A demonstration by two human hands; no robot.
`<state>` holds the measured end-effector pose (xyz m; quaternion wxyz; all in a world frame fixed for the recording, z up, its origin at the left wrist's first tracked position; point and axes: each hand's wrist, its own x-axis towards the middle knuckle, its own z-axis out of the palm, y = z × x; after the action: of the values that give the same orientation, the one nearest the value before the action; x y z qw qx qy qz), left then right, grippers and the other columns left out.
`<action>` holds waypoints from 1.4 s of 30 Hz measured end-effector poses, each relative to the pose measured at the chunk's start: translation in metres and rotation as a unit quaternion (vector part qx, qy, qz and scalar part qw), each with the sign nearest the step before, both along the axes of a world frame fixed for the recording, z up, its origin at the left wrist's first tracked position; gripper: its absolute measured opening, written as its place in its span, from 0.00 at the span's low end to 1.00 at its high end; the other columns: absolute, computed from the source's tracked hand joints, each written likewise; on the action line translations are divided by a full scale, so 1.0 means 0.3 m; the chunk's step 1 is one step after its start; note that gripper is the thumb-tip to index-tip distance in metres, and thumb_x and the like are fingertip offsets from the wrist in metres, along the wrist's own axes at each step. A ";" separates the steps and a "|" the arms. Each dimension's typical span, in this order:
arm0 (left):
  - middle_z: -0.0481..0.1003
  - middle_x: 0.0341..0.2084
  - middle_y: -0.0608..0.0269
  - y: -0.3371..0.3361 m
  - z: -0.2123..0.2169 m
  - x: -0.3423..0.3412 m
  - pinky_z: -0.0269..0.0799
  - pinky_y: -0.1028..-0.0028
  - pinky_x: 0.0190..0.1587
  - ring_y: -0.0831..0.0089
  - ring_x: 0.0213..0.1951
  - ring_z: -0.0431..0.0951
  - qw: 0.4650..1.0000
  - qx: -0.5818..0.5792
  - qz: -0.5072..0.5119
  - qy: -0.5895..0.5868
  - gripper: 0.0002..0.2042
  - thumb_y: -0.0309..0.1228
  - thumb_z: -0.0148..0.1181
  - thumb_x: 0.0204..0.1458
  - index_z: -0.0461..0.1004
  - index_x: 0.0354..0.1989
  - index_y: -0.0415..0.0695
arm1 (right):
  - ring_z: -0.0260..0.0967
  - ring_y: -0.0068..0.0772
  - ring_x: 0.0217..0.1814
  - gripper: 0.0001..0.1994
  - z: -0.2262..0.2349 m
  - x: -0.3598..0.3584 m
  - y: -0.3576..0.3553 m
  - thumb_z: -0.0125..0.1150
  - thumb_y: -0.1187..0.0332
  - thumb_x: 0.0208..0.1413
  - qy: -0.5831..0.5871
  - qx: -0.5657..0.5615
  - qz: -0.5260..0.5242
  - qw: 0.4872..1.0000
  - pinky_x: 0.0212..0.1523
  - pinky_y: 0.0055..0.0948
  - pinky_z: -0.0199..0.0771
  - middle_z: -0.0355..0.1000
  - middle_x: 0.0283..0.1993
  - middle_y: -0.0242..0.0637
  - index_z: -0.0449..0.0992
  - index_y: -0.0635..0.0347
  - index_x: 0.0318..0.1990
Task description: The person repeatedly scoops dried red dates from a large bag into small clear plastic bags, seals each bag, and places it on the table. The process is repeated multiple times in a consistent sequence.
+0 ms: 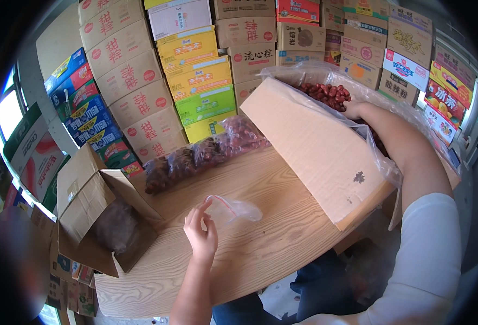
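Observation:
My left hand (pixel 200 234) is above the wooden table, fingers closed on a clear plastic zip bag (pixel 240 209) with a red strip along its mouth. The bag looks flat and hangs to the right of my fingers. At the upper right, my right hand (pixel 354 110) reaches into a large cardboard box (pixel 317 146) lined with clear plastic film. It touches dark red dried dates (pixel 325 94) heaped inside. Its fingers are mostly hidden among the dates and behind the box's edge, so I cannot tell what they hold.
Filled bags of red dates (pixel 209 150) stand in a row along the far side of the table (pixel 239 254). At left an open cardboard box (pixel 82 200) on its side holds clear plastic bags (pixel 117 227). Stacked cartons (pixel 195 49) wall off the back.

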<state>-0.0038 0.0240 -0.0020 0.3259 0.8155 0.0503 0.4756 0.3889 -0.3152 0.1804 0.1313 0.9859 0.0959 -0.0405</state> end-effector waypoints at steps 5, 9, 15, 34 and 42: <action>0.71 0.21 0.56 -0.004 0.005 0.004 0.66 0.68 0.34 0.63 0.25 0.72 1.000 -0.005 0.002 0.002 0.21 0.12 0.48 0.39 0.78 0.43 0.40 | 0.59 0.51 0.68 0.43 -0.002 0.019 -0.001 0.49 0.34 0.50 0.056 0.014 0.000 0.998 0.65 0.42 0.60 0.57 0.68 0.55 0.63 0.59 0.65; 0.71 0.21 0.56 0.001 0.004 -0.009 0.66 0.68 0.35 0.63 0.25 0.72 1.000 -0.005 0.003 0.004 0.22 0.12 0.48 0.39 0.78 0.43 0.40 | 0.60 0.50 0.67 0.41 0.007 -0.037 0.034 0.51 0.35 0.49 0.095 0.055 0.027 0.994 0.64 0.41 0.61 0.61 0.66 0.51 0.67 0.60 0.62; 0.72 0.23 0.57 -0.022 0.007 0.017 0.65 0.68 0.36 0.64 0.26 0.72 1.000 -0.013 -0.009 0.005 0.22 0.12 0.48 0.38 0.77 0.43 0.40 | 0.66 0.43 0.63 0.36 -0.057 0.109 -0.043 0.54 0.39 0.50 0.122 0.046 0.009 0.991 0.61 0.38 0.64 0.68 0.61 0.46 0.72 0.61 0.58; 0.73 0.24 0.62 -0.009 0.008 -0.005 0.59 0.67 0.33 0.66 0.27 0.71 1.000 0.025 0.004 0.007 0.23 0.13 0.48 0.37 0.76 0.44 0.42 | 0.62 0.37 0.65 0.34 0.020 -0.044 0.021 0.52 0.45 0.56 0.300 0.085 -0.074 0.947 0.63 0.38 0.60 0.63 0.66 0.40 0.64 0.56 0.65; 0.72 0.23 0.62 0.006 0.002 -0.011 0.58 0.66 0.32 0.65 0.27 0.71 0.999 0.036 0.008 0.012 0.23 0.13 0.49 0.37 0.77 0.44 0.43 | 0.73 0.31 0.51 0.32 0.114 -0.344 0.048 0.54 0.42 0.54 0.242 0.148 -0.073 0.956 0.54 0.36 0.69 0.73 0.57 0.37 0.73 0.60 0.56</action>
<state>-0.0071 0.0258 -0.0014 0.2918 0.8318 0.0430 0.4701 0.2856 -0.3008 0.2147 -0.0470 0.9591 0.0580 -0.2729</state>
